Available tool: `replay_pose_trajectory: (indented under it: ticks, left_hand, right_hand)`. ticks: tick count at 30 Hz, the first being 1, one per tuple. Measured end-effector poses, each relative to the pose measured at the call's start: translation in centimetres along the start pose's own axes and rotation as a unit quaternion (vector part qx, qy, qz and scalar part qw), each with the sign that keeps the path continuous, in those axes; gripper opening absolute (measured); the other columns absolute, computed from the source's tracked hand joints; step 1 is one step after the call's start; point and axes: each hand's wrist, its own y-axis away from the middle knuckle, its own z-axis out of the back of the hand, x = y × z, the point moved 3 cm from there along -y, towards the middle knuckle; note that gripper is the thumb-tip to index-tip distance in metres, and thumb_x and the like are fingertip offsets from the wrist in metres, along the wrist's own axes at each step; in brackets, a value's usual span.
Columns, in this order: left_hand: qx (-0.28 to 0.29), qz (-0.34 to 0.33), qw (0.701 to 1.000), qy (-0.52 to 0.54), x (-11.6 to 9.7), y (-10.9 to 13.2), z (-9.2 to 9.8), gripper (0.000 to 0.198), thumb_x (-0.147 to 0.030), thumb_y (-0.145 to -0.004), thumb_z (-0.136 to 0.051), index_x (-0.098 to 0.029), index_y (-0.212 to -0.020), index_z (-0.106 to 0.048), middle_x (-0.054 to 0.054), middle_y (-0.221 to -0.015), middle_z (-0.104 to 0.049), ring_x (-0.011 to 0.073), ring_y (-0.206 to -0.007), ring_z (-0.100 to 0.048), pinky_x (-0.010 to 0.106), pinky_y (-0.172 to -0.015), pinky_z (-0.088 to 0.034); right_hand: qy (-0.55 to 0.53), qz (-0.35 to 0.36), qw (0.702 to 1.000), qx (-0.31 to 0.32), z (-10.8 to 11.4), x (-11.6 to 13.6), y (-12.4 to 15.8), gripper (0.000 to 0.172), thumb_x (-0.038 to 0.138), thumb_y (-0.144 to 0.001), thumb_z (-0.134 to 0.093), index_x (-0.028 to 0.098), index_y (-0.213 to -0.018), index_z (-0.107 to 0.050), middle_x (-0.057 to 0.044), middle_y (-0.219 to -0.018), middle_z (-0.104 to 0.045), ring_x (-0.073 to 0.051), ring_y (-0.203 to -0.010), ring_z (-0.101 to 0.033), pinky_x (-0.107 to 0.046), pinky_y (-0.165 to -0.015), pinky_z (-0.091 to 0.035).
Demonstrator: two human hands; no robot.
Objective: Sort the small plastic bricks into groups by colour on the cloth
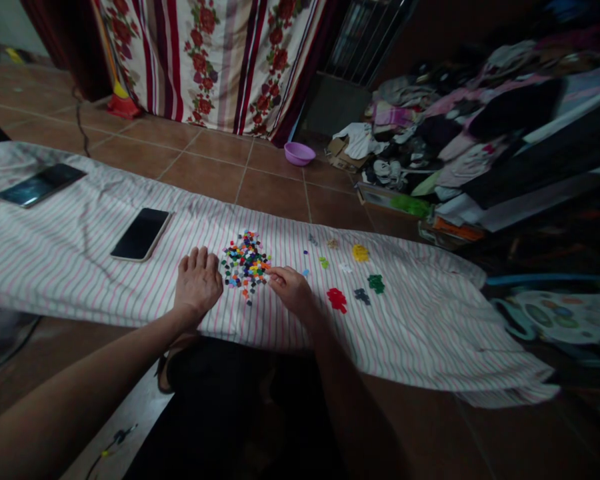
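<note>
The mixed pile of small pieces (244,261) lies on the striped cloth (420,333), immediately left of the right grip. Right hand (293,288): thumb and forefinger drawn together at the pile's edge; from where I stand, I cannot tell whether they pinch a piece. Left hand (199,280): laid flat, across the pile from the grip. Right of the grip: red cluster (337,299), then green cluster (377,284). Far left: phone (141,235).
</note>
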Motion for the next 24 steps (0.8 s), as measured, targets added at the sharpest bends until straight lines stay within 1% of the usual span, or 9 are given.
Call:
replay_pose_trajectory:
  ticks: [4, 9, 12, 18, 24]
  left_hand:
    - [0.004, -0.007, 1.0, -0.016, -0.1, -0.1, 0.1, 0.038, -0.026, -0.093, -0.032, -0.012, -0.119, -0.057, 0.019, -0.142, -0.051, 0.0354, -0.137, -0.039, 0.05, -0.11, -0.031]
    - [0.006, 0.0, 1.0, -0.021, -0.2, 0.0, 0.3, 0.038, -0.026, -0.094, -0.031, -0.013, -0.118, -0.057, 0.018, -0.143, -0.05, 0.034, -0.138, -0.039, 0.049, -0.11, -0.031]
    - [0.007, 0.0, 1.0, -0.024, -0.2, 0.0, 0.2, 0.037, -0.027, -0.094, -0.032, -0.014, -0.118, -0.057, 0.018, -0.144, -0.05, 0.0338, -0.138, -0.039, 0.049, -0.11, -0.031]
    - [0.0, -0.005, 1.0, -0.027, 0.0, 0.0, 0.0, 0.037, -0.027, -0.094, -0.031, -0.014, -0.118, -0.056, 0.017, -0.142, -0.051, 0.0337, -0.137, -0.039, 0.048, -0.109, -0.031]
    - [-0.001, -0.004, 1.0, -0.03, 0.0, 0.1, -0.1, 0.038, -0.027, -0.094, -0.03, -0.014, -0.118, -0.057, 0.017, -0.143, -0.05, 0.0334, -0.138, -0.039, 0.048, -0.109, -0.031]
  right_hand:
    - [0.006, 0.012, 1.0, -0.018, -0.5, -0.1, 0.1, 0.023, 0.01, -0.083, -0.06, 0.019, -0.098, -0.074, -0.005, -0.091, -0.07, -0.016, -0.083, -0.065, -0.025, -0.078, -0.05]
    - [0.017, 0.024, 0.999, -0.022, -0.9, -0.4, 0.3, 0.022, 0.012, -0.083, -0.059, 0.022, -0.097, -0.073, -0.004, -0.094, -0.069, -0.016, -0.083, -0.065, -0.027, -0.077, -0.051]
    - [0.022, 0.021, 0.999, -0.032, -1.1, -0.5, 0.3, 0.02, 0.011, -0.083, -0.058, 0.022, -0.093, -0.071, -0.004, -0.093, -0.069, -0.016, -0.081, -0.065, -0.027, -0.077, -0.051]
    - [0.027, 0.022, 0.999, -0.04, -1.3, -0.4, 0.3, 0.014, 0.011, -0.082, -0.06, 0.022, -0.087, -0.067, -0.003, -0.09, -0.068, -0.017, -0.085, -0.064, -0.028, -0.08, -0.05]
    - [0.055, 0.016, 0.997, -0.046, -1.1, -0.2, 0.4, 0.013, 0.011, -0.079, -0.058, 0.02, -0.084, -0.065, -0.003, -0.083, -0.065, -0.016, -0.074, -0.061, -0.026, -0.074, -0.048]
